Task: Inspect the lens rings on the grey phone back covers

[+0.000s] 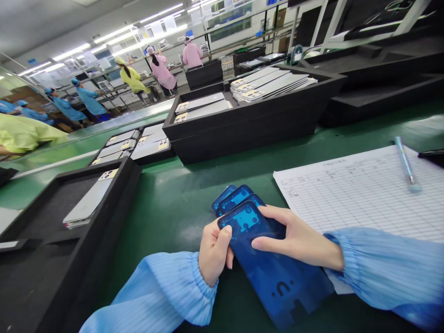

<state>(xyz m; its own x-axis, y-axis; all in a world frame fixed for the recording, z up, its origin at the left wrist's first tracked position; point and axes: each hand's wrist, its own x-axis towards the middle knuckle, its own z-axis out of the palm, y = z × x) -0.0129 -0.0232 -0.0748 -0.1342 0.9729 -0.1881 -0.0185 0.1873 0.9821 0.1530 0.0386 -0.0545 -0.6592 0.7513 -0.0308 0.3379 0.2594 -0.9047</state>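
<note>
Left hand (215,252) pinches a blue panel (261,273), right hand (300,240) gripping too; paper (347,189) (pen (406,164) on top) right of the grip, tray (243,134) beyond holding pale panels (267,85).

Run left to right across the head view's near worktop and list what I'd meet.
Matte black rectangular tray → the person's bare left hand → frontmost glossy dark-blue, rounded-corner flat panel → white paper sheet printed with a grid → slim light-blue pen, lying on the sheet's right part.
</note>
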